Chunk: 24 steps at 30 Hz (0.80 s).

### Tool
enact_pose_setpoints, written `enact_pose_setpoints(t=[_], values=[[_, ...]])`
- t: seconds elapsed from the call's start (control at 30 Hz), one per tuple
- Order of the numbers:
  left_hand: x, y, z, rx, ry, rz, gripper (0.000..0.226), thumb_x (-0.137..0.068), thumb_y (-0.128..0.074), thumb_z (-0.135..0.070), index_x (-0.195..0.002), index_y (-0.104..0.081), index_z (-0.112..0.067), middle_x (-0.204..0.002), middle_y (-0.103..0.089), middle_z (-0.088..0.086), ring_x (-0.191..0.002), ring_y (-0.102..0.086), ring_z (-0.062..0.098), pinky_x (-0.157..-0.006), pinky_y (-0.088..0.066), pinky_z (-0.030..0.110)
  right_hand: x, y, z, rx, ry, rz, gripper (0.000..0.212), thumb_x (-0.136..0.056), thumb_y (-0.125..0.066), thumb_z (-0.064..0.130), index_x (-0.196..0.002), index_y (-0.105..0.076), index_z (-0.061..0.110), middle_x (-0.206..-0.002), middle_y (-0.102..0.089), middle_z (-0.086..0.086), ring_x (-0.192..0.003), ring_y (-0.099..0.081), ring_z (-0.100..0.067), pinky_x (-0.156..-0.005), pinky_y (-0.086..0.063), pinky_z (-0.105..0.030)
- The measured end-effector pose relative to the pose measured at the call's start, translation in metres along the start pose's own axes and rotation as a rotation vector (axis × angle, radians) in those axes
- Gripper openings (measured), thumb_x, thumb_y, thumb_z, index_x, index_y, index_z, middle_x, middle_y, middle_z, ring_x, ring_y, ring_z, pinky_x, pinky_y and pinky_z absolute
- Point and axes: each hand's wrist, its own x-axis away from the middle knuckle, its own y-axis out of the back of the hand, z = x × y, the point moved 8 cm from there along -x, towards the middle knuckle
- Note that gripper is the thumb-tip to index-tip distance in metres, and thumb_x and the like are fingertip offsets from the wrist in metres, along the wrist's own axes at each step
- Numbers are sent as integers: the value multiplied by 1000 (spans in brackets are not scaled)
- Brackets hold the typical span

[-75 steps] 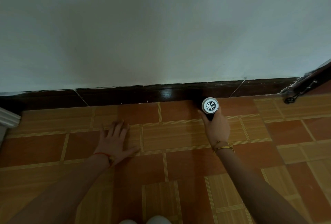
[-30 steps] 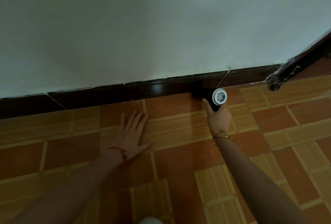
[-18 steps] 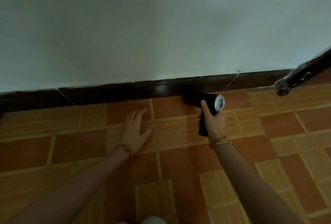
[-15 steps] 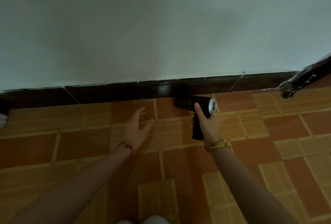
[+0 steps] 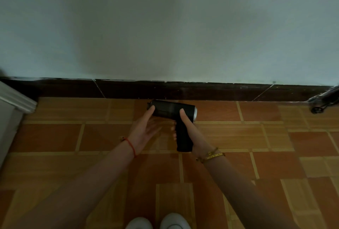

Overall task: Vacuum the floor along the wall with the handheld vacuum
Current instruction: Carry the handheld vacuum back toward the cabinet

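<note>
The black handheld vacuum (image 5: 170,110) is lifted off the tiled floor (image 5: 229,137), its barrel lying sideways with the nozzle end pointing left and the silver rear cap to the right. My right hand (image 5: 190,129) grips the black handle below the barrel, thumb resting up on the barrel. My left hand (image 5: 145,129) is raised, palm up, fingers straight, with its fingertips touching the nozzle end. The dark baseboard (image 5: 201,91) runs along the foot of the pale wall (image 5: 165,27) just behind the vacuum.
White furniture or trim (image 5: 12,104) stands at the left edge against the wall. A dark object with a small wheel (image 5: 322,102) lies at the far right by the baseboard. My white shoes (image 5: 157,222) show at the bottom edge.
The vacuum was turned from pointing at the baseboard to lying sideways and moved left. My left hand lifted off the floor and came up to the nozzle end.
</note>
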Motion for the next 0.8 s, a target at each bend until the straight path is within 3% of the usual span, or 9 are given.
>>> enact_pose_setpoints(t=[0.2, 0.37, 0.63, 0.8], values=[[6, 20, -7, 91, -40, -42, 39, -83, -68, -34, -116, -64, -14, -110, -72, 11, -105, -69, 23, -93, -53, 35, 0, -25, -10, 54, -52, 71, 59, -77, -65, 62, -101, -63, 8, -76, -67, -5, -57, -61, -15, -56, -54, -25], [10, 29, -12, 195, -49, -85, 31, -86, -67, -30, -113, -63, -15, -116, -68, 12, -109, -66, 26, -93, -53, 36, -2, -39, -10, 46, -52, 100, 51, -84, -62, 59, -101, -62, 11, -74, -68, -5, -57, -61, -15, -56, -54, -25], [23, 34, -34, 246, -92, -125, 52, -74, -73, -36, -120, -62, -13, -122, -66, 14, -107, -68, 25, -79, -57, 30, 1, -56, 1, 49, -83, 137, 50, -83, -62, 60, -101, -64, 13, -75, -68, -5, -59, -61, -16, -59, -53, -27], [60, 13, -66, 276, -98, -124, 47, -74, -70, -35, -117, -61, -18, -118, -67, 12, -101, -70, 22, -75, -57, 27, 36, -71, 36, 4, -137, 168, 49, -82, -65, 58, -98, -63, 12, -76, -65, -4, -61, -59, -14, -60, -53, -25]])
